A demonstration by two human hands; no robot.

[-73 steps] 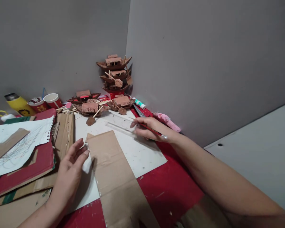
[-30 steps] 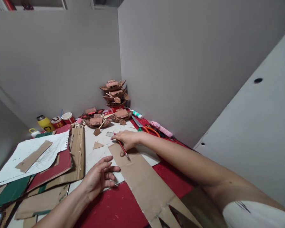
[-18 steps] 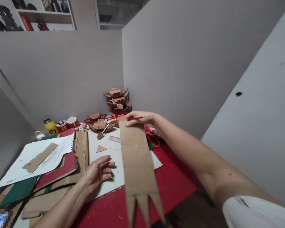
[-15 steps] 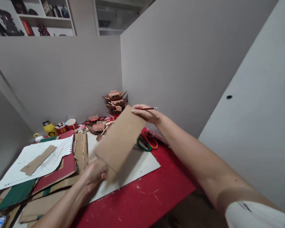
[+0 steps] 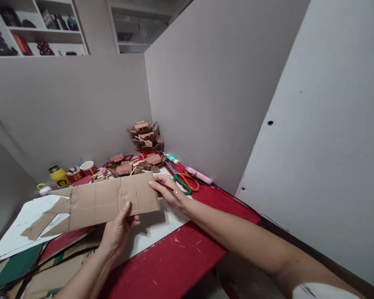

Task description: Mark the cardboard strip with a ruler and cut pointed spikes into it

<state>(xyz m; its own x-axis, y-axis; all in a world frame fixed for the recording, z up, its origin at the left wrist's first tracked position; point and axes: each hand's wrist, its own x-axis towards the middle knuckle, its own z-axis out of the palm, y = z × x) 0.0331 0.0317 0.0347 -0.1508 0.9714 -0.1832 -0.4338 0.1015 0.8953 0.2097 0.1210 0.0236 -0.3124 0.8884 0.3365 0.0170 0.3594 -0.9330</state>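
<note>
- Around the cardboard strip (image 5: 104, 201), 5 o'clock leaves passage over the red desk (image 5: 162, 270), above flat scraps (image 5: 176, 239).
- 1 o'clock: stacked model boats (image 5: 145, 137) block.
- 2 o'clock: scissors (image 5: 176, 172).
- 3 o'clock: right hand (image 5: 173, 197).
- 7 o'clock: piled cardboard sheets (image 5: 59, 274).

The long cardboard strip (image 5: 106, 199) lay flat on the table (image 5: 162, 265) earlier; it was lifted and turned sideways, so its cut points, once aimed at the near side, reached left across part of the white paper (image 5: 11, 224). The left hand (image 5: 116, 230), which had held nothing, gripped its near edge, thumb on top. The right hand (image 5: 170, 192) went from the ruler to the strip's right end, uncovering the scissors' (image 5: 177, 173) handles. The far-left shelf (image 5: 46, 30) came into view.
</note>
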